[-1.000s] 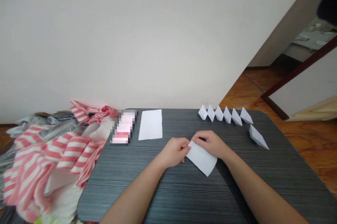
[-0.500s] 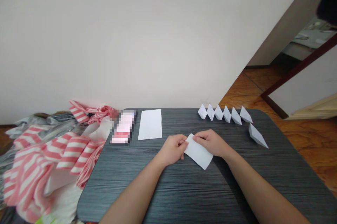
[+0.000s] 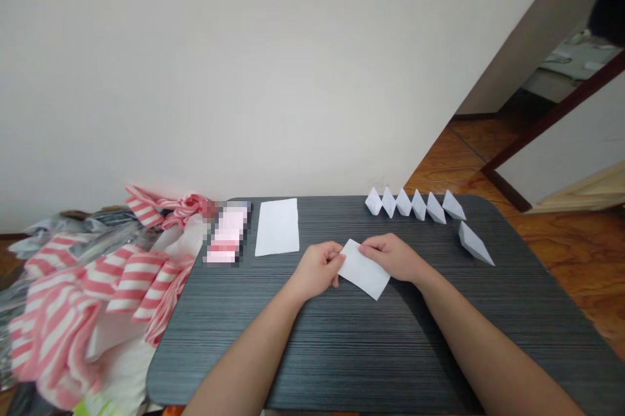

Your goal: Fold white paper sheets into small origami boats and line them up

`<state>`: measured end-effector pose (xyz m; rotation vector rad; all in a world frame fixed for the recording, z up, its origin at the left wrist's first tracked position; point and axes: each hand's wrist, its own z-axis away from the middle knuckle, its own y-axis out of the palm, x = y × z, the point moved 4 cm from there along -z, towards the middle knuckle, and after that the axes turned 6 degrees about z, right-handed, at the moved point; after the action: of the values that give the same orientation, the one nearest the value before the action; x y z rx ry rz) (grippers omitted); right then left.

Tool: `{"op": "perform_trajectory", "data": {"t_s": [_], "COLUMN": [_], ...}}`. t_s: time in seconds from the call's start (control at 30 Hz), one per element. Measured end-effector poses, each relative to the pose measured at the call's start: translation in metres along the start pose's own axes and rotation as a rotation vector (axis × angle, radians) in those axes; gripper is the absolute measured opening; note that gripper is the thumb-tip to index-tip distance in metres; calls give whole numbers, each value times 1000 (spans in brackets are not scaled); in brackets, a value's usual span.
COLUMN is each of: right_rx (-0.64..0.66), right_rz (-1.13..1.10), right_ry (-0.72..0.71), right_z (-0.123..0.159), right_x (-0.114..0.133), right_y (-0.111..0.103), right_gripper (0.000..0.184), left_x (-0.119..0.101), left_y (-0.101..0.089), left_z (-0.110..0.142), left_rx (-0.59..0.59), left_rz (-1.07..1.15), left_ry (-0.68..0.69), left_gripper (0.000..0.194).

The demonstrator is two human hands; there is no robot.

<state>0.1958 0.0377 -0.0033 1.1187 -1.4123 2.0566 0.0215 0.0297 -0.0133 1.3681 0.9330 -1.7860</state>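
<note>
A white sheet of paper (image 3: 366,276), seemingly folded, is held between my two hands above the middle of the dark table (image 3: 351,357). My left hand (image 3: 319,267) pinches its left corner between thumb and fingers. Along the upper right edge, my right hand (image 3: 392,254) grips it with the thumb on top and the other fingers hidden beneath. Several folded paper boats (image 3: 418,206) stand in a row at the back right. One more paper boat (image 3: 475,244) lies apart from the row, nearer to my right forearm.
A flat white sheet (image 3: 277,227) lies at the back left, beside a phone (image 3: 228,232) with a blurred screen. Red-and-white striped cloth (image 3: 63,331) is heaped left of the table. A pale wall (image 3: 273,64) rises behind, and wooden floor (image 3: 561,253) shows at right.
The view has shifted slightly, so most things sit a little higher in the picture. Both hands keep their hold on the paper, whose lower corner appears slightly raised.
</note>
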Motion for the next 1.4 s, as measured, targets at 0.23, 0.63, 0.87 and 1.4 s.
{"op": "perform_trajectory", "data": {"t_s": [0.23, 0.63, 0.87, 1.4], "right_rx": [20, -3, -134, -119], "right_rz": [-10, -127, -324, -228], "right_ry": [-14, 66, 122, 88], "right_z": [1, 2, 0, -1], "right_x": [-3, -9, -19, -16], "right_y": [0, 1, 0, 2], "right_gripper": [34, 36, 38, 39], "left_x": [1, 1, -2, 5], "left_y": [-2, -2, -2, -8], "left_z": [0, -2, -1, -3], "left_rx": [-3, -39, -10, -177], "left_rz": [21, 154, 217, 155], "left_ry": [-14, -15, -40, 15], "left_gripper": [24, 31, 35, 31]}}
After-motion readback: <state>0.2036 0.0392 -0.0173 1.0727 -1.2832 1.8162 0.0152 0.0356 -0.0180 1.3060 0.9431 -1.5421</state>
